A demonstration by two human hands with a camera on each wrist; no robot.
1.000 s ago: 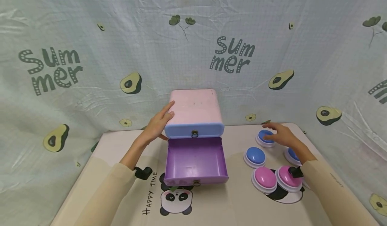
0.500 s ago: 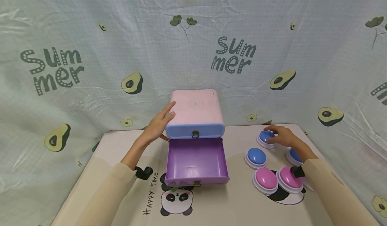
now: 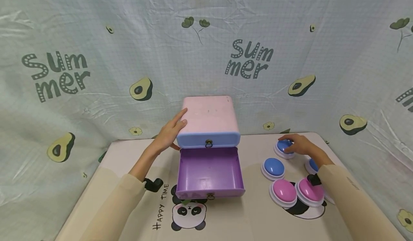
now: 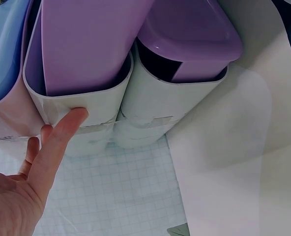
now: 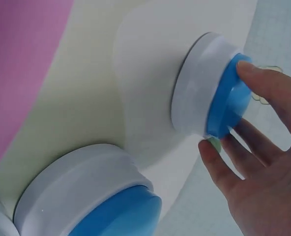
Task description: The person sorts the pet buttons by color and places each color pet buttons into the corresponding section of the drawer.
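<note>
My left hand (image 3: 167, 133) rests against the left side of a small drawer cabinet (image 3: 209, 115) with a pink top. In the left wrist view its thumb touches the pale casing (image 4: 96, 110), fingers fairly straight. The cabinet's blue top drawer (image 3: 222, 139) is in; a purple drawer (image 3: 209, 173) below is pulled out, bare inside. At the right, my right hand (image 3: 299, 145) holds the rearmost blue push button (image 3: 284, 146). Its thumb and fingers lie on opposite sides of the blue dome (image 5: 229, 103), above the white base, as the right wrist view shows.
Nearby stand another blue push button (image 3: 273, 167), a blue one partly behind the right forearm (image 3: 312, 165), and two pink ones, left (image 3: 284, 190) and right (image 3: 309, 190). A printed curtain (image 3: 206, 54) hangs behind the table (image 3: 135, 212). A third purple drawer (image 4: 192, 29) shows lower down.
My right hand has come down from above the rearmost blue push button, and its fingers have closed in around the dome. The left hand and cabinet keep their places.
</note>
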